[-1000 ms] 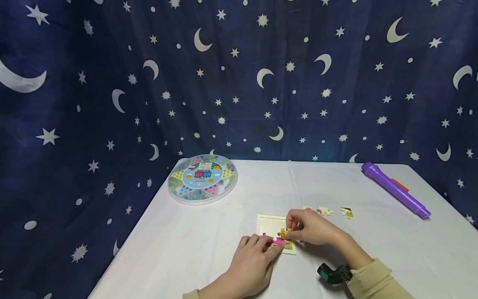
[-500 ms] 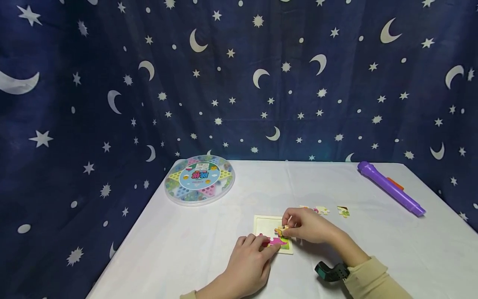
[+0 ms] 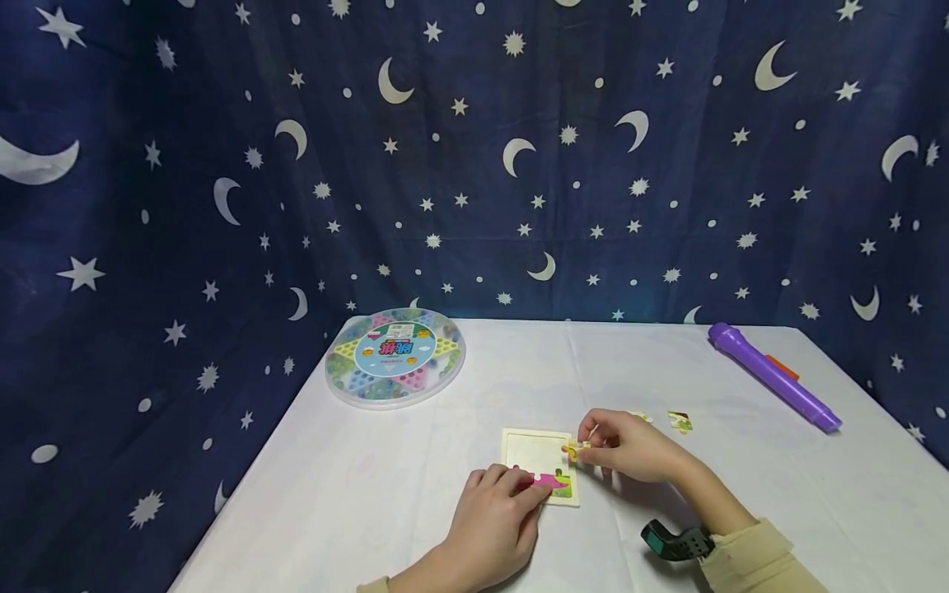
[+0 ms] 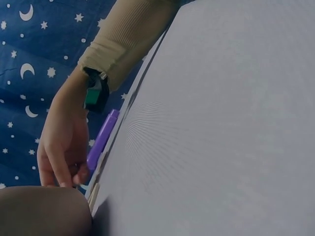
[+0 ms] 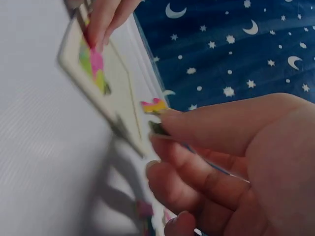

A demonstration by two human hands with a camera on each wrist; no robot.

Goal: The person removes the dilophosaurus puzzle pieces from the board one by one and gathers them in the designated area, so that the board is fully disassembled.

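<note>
My right hand [image 3: 630, 449] pinches a small yellow and orange jigsaw piece [image 3: 570, 450] between thumb and fingers, at the right edge of a square cream puzzle tray [image 3: 519, 434]. In the right wrist view that piece [image 5: 154, 105] stands out from the fingertips, showing yellow, pink and dark parts. Pink and green jigsaw pieces [image 3: 552, 481] lie joined along the tray's near side. My left hand [image 3: 493, 523] rests its fingers on them, covering the tray's near left part. In the left wrist view, the left hand [image 4: 44, 211] shows only as a blurred edge.
Loose jigsaw pieces lie beyond the right hand, one of them [image 3: 680, 422] in plain sight, others partly hidden. A round Chinese checkers box [image 3: 396, 358] stands at the back left. A purple toy microphone [image 3: 774, 377] lies at the right on the white-covered table [image 3: 371, 486].
The right hand has drawn the yellow jigsaw piece from inside the tray rightward to its edge, uncovering more of the green corner piece. The left hand stays on the near pieces.
</note>
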